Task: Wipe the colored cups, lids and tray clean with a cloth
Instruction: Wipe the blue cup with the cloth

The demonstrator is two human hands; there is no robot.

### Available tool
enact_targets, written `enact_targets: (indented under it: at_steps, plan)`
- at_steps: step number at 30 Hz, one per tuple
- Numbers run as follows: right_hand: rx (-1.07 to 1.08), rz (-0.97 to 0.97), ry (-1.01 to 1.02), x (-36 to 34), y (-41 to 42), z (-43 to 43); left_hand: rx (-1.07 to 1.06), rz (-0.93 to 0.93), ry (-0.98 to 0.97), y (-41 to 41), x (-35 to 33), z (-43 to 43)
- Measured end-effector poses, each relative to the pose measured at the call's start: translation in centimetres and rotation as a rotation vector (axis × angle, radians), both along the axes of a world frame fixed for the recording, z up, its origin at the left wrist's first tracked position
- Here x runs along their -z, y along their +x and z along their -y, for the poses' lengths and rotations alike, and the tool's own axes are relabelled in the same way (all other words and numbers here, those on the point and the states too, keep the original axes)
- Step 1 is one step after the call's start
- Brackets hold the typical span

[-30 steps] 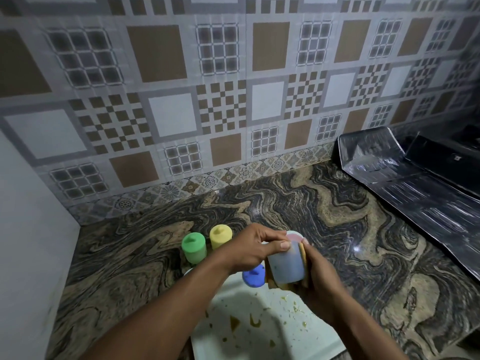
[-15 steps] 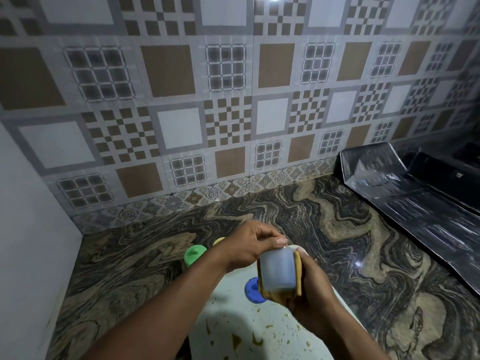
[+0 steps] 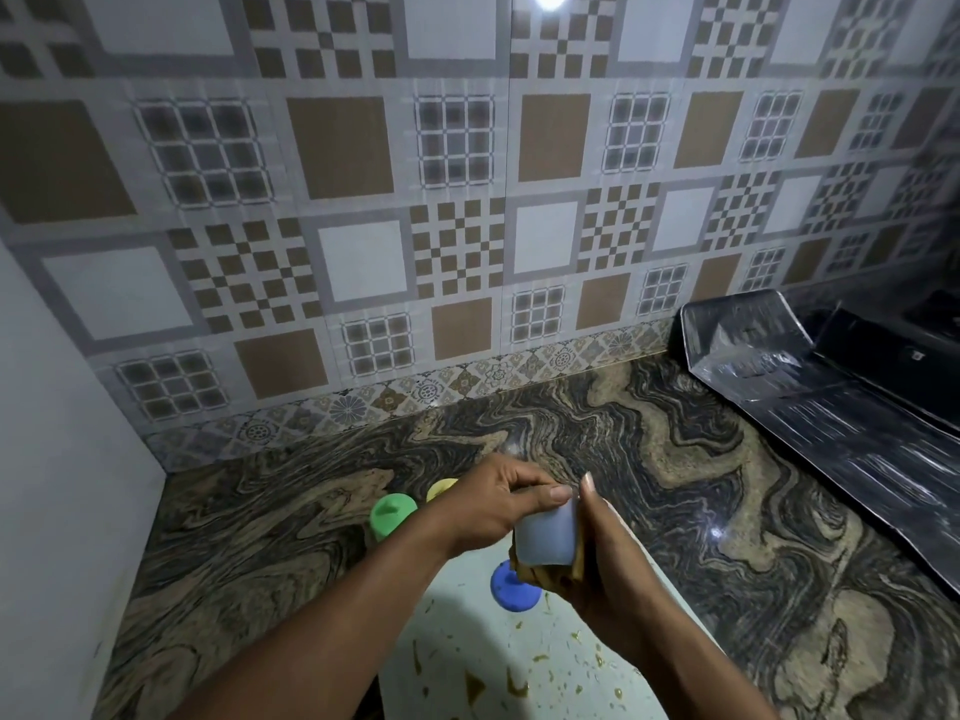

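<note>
A: What is at the left?
B: A green cup (image 3: 392, 517) stands upright on the marbled counter (image 3: 675, 485), with a yellow cup (image 3: 441, 489) just behind it, half hidden by the wrist; both are near the far corner of the white tray (image 3: 467, 626), which is flecked with brownish spots
A: And the hands?
B: The left hand (image 3: 498, 504) pinches the rim of a pale translucent cup (image 3: 545, 535), thumb and fingertips closed on its top edge; the cup is held in the air above the tray, and a blue lid (image 3: 514, 589) lies at the tray's far edge just below it; the right hand (image 3: 608, 558) is curled round a yellowish cloth (image 3: 545, 571), pressing it against the cup's side and base
A: How will that cup handle?
B: Light, thin plastic, I judge; stiff enough, but slick if damp; the rim pinch looks the sound hold, leaving the wall free for the cloth; squeezed too hard, it may pop loose
A: Further right?
B: A dark glossy sheet (image 3: 831, 423) against the tiled wall (image 3: 363, 252)
</note>
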State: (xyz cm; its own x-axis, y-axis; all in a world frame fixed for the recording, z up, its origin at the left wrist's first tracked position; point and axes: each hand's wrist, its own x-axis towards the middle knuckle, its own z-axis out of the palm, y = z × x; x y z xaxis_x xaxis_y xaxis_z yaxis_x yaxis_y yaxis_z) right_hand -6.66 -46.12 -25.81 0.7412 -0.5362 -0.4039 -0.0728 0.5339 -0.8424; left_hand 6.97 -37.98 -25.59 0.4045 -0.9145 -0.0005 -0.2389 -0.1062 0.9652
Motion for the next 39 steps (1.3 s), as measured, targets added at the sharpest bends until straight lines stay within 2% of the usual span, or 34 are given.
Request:
enact_targets:
  at_steps: [3,9,10,12,17,20,22,24,27,29,30,32,36,37,39]
  plan:
    - [0.073,-0.031,-0.051,0.5,0.4,0.7,-0.046,0.111,0.005,-0.2,-0.1,0.2]
    - [0.15,-0.098,-0.333,0.6,1.3,1.1,-0.124,0.425,0.116,0.1,-1.2,1.4]
    - [0.168,-0.101,-0.344,0.7,1.3,1.0,-0.102,0.423,0.116,0.0,-1.2,1.4]
    - [0.178,-0.106,-0.298,1.0,1.3,0.8,-0.041,0.299,0.047,0.0,-1.0,1.4]
    - [0.031,-0.001,0.235,1.1,0.2,1.2,-0.01,0.004,-0.06,0.0,-0.4,0.1]
    - [-0.039,0.043,0.319,0.9,-0.2,1.0,-0.033,-0.092,-0.057,0.2,0.0,-0.3]
    - [0.0,0.005,0.223,0.8,0.2,1.2,-0.055,-0.103,-0.02,0.5,-0.3,-0.5]
    - [0.037,-0.032,0.036,0.6,0.6,1.5,-0.068,0.025,0.033,0.9,-1.0,-0.7]
    - [0.066,-0.074,-0.35,0.5,0.7,1.6,-0.069,0.194,0.08,0.8,-1.8,-0.4]
    - [0.049,-0.074,-0.436,0.6,0.8,1.2,-0.04,0.243,0.076,0.5,-1.9,0.0]
    - [0.051,-0.076,-0.388,0.8,0.8,1.0,-0.024,0.246,0.049,0.5,-1.7,0.1]
    - [0.035,-0.049,-0.145,0.8,0.8,0.7,-0.001,0.191,-0.003,0.5,-1.3,-0.1]
    - [-0.057,-0.011,0.271,0.6,-0.1,0.6,0.021,-0.068,-0.022,0.6,-0.4,-1.2]
    - [-0.068,-0.013,0.299,0.7,-0.3,0.6,0.026,-0.121,-0.022,0.7,-0.3,-1.4]
    - [-0.05,-0.028,0.213,0.5,-0.2,0.8,0.017,-0.131,0.007,0.9,-0.6,-1.7]
